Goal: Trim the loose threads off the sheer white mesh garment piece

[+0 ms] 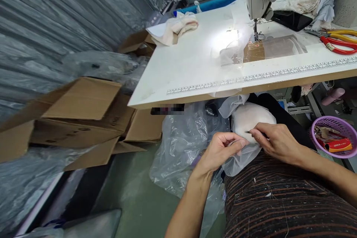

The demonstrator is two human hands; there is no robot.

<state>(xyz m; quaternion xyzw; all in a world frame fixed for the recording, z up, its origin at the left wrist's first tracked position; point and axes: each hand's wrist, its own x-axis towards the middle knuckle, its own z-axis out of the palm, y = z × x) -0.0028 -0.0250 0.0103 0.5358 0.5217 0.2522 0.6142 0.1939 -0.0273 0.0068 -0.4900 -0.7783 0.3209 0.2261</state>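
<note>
Beside the white table [192, 63], the left fingers [235, 147] pinch sheer fabric [241, 161], the right fingers [259, 136] a dark, mostly hidden tool [247, 132].

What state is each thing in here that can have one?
Sheer white fabric: bunched, pinched by the left hand
Slim dark pointed tool: held in the right hand
Brown cardboard box: flaps open
Purple plastic mesh basket: upright, partly filled
Clear plastic sheeting: crumpled

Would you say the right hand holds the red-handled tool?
No, that tool lies on the table; the right hand pinches something dark.
</note>
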